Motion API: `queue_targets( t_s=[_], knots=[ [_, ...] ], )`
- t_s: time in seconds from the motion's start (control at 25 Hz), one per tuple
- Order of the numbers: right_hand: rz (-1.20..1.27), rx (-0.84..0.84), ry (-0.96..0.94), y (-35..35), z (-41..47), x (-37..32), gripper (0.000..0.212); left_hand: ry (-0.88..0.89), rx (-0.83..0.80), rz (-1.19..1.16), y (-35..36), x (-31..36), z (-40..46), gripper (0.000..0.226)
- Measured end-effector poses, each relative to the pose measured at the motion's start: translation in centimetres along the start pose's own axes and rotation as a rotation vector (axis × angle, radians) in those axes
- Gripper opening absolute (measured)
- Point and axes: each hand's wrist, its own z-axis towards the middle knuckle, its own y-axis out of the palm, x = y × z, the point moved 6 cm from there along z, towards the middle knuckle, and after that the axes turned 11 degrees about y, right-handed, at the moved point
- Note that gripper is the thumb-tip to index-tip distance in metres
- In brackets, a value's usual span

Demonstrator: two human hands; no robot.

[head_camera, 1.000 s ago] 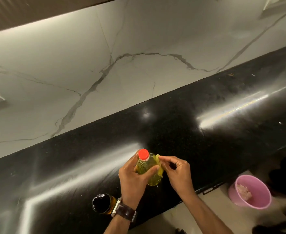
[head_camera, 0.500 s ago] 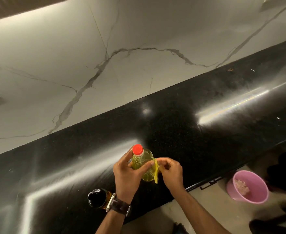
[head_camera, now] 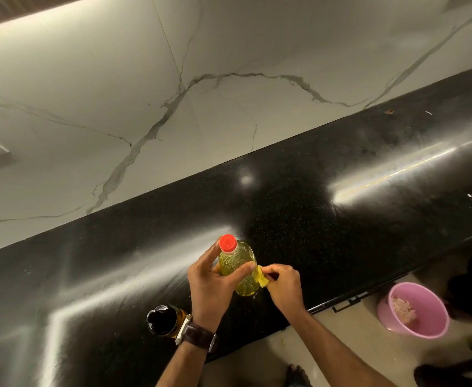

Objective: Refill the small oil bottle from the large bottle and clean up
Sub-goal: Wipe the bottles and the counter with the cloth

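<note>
Lower centre of frame: the left hand (head_camera: 209, 286) wraps its fingers around the red-capped large oil bottle (head_camera: 240, 270), upright on the black surface (head_camera: 341, 219). The right hand (head_camera: 283, 284) pinches a yellow cloth (head_camera: 262, 278) against the bottle's side. The dark-capped small bottle (head_camera: 163, 319) stands lower left. Wiping likely works best with a steady grip and downward strokes.

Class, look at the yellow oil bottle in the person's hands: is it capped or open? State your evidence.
Capped. A red cap sits on the neck of the yellow oil bottle, which stands on the black counter, gripped by the left hand.
</note>
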Motion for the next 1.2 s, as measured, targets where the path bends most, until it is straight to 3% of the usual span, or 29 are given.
queue_targets(
  t_s=[0.12,0.24,0.4,0.6,0.84,0.92,1.0,1.08,1.2],
  knots=[
    [0.058,-0.046,-0.054,-1.6,0.7,-3.9,0.031,0.000,0.005,-0.006,-0.3,-0.2,0.0,0.058],
    [0.104,-0.200,-0.324,-4.4,-0.1,-11.8,0.033,-0.001,-0.003,-0.025,-0.3,-0.1,0.0,0.060],
    [-0.266,-0.251,-0.682,-3.7,-1.6,-18.6,0.019,-0.012,-0.014,-0.026,-0.2,-0.3,0.0,0.062],
    [-0.302,-0.423,-0.538,-0.3,1.8,-18.1,0.021,-0.013,0.008,0.040,-0.7,-0.3,-0.3,0.065],
    [-0.328,-0.356,-0.402,1.4,4.7,-9.3,0.021,-0.022,0.005,0.090,-0.6,-0.3,-0.4,0.062],
    [-0.342,-0.271,-0.369,1.7,5.0,-5.6,0.033,-0.023,-0.001,0.091,-0.5,-0.5,-0.4,0.061],
    [-0.367,-0.192,-0.314,1.8,4.5,-2.6,0.031,-0.026,-0.003,0.082,-0.5,-0.4,-0.5,0.061],
    [-0.298,-0.153,-0.230,1.4,3.5,-0.7,0.026,-0.020,0.000,0.083,-0.5,-0.1,-0.6,0.061],
    [0.016,-0.146,-0.066,-0.3,1.5,-0.8,0.021,-0.012,0.002,0.086,-0.5,0.2,-0.4,0.061]
  ],
)
